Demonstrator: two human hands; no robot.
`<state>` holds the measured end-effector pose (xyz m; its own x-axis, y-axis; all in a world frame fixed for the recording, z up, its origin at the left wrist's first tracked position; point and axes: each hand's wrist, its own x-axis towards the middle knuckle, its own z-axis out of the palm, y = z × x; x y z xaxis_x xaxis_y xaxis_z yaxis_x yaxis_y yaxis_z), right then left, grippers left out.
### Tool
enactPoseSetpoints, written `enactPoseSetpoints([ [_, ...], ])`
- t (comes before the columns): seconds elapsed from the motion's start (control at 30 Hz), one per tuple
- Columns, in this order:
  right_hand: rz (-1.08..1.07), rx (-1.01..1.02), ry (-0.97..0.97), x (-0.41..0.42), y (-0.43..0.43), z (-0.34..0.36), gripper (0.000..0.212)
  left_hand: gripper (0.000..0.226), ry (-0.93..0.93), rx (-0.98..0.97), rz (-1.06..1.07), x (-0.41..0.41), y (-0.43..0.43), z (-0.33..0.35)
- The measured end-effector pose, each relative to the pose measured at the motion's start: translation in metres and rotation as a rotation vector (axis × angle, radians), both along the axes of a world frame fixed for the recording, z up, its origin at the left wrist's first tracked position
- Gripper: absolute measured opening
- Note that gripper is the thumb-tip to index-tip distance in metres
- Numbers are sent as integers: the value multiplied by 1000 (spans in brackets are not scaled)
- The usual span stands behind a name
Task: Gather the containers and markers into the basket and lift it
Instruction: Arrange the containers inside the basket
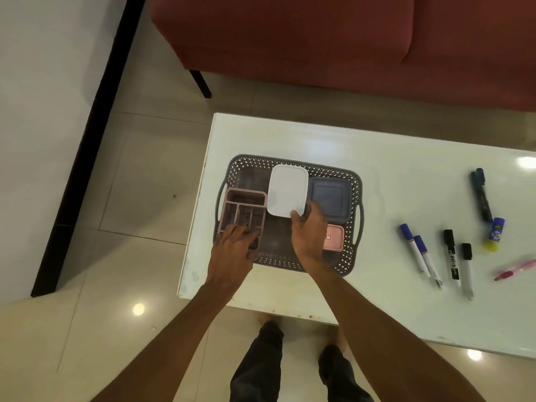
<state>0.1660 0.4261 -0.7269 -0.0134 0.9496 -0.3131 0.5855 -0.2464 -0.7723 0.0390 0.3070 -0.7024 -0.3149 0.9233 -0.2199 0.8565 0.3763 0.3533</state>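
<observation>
A grey woven basket [293,163] sits at the left end of the white table. Inside it lie a pink divided tray [246,203], a white lidded container [287,192], a grey-blue lidded container [330,200] and a small pink box [335,237]. My left hand [233,248] grips the near end of the pink tray. My right hand [309,233] pinches the near edge of the white container. On the table to the right lie two blue markers [417,252], two black markers [458,259], a dark marker [481,194], a glue stick [494,235] and a pink pen [516,269].
A red sofa [319,39] stands behind the table. The table's left edge [197,204] runs close beside the basket, with tiled floor beyond. My legs and feet show below the near edge.
</observation>
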Motion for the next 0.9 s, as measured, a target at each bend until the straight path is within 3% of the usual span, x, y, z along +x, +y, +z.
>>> enactPoseSetpoints([
  [0.13,-149,-141,97,0,3,-7,16,49,-31,-18,22,0,1,0],
  [0.3,-280,-266,156,0,9,-2,15,47,-35,-11,21,-1,3,0],
  [0.9,-309,-330,153,4,8,6,16,45,-38,-18,43,0,3,1],
])
